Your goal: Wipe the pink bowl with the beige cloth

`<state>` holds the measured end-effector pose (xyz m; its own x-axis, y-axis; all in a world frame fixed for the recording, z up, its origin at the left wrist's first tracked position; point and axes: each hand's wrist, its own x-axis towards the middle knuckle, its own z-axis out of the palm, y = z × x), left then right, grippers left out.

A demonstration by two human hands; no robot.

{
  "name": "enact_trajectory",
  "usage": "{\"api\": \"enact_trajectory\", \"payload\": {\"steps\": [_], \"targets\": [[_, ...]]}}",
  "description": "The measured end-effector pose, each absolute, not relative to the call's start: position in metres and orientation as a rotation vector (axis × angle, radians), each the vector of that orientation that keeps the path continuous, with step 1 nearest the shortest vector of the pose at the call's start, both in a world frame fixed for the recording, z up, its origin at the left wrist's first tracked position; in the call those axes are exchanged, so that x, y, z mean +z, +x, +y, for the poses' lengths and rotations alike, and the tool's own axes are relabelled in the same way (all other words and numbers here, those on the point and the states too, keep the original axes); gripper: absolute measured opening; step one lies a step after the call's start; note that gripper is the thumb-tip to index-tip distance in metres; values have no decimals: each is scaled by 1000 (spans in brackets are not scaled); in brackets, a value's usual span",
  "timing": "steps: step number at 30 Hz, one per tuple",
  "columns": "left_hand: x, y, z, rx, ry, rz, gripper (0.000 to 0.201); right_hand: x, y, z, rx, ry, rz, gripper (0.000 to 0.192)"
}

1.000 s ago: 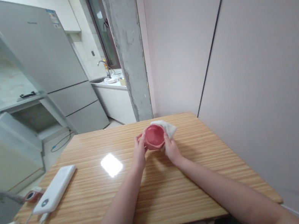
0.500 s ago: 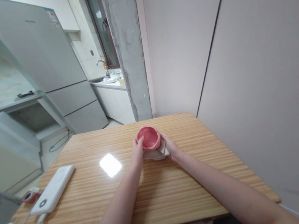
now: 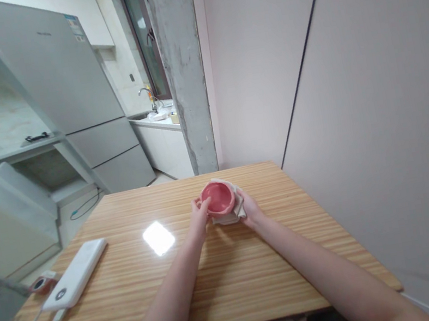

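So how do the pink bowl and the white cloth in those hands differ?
The pink bowl is rigid and round, its opening tilted toward the camera; the white cloth is soft and crumpled. The bowl sits on top, the cloth bunched under and behind it. Both are held above the wooden table, between the left hand and right hand.

We see a small round pink bowl point(image 3: 218, 197) at the centre of the frame, smooth with a dull sheen, like glazed ceramic or plastic. Under and behind it sits a crumpled off-white cloth point(image 3: 232, 213), soft and matt. The long table point(image 3: 234, 273) below has a striped light-wood top, polished enough to throw back a bright glare patch left of centre. At lower left we note a flat white plastic power strip point(image 3: 75, 275), smooth and slightly glossy. The rough grey concrete pillar point(image 3: 181, 66) stands upper centre, beside a satin grey metal refrigerator point(image 3: 58, 77).
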<state>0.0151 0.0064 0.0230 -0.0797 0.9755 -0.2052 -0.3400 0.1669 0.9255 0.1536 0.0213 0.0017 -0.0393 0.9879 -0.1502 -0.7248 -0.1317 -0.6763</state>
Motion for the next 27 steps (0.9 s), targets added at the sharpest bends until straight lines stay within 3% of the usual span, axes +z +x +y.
{"api": "enact_trajectory", "payload": {"steps": [3, 7, 11, 15, 18, 27], "targets": [[21, 21, 4, 1131, 810, 1102, 40, 6, 165, 25, 1567, -777, -455, 30], [16, 21, 9, 1361, 808, 1151, 28, 8, 149, 14, 1679, -757, -474, 30], [18, 16, 10, 1527, 833, 1166, 33, 11, 138, 8, 1749, -733, -463, 28], [16, 18, 8, 1297, 944, 1059, 44, 10, 154, 17, 1631, -767, -475, 25], [11, 20, 10, 1152, 885, 1018, 38, 5, 160, 22, 1630, -795, -518, 23], [22, 13, 10, 1556, 733, 1029, 28, -1, 144, 17, 1708, -792, -556, 16]]}}
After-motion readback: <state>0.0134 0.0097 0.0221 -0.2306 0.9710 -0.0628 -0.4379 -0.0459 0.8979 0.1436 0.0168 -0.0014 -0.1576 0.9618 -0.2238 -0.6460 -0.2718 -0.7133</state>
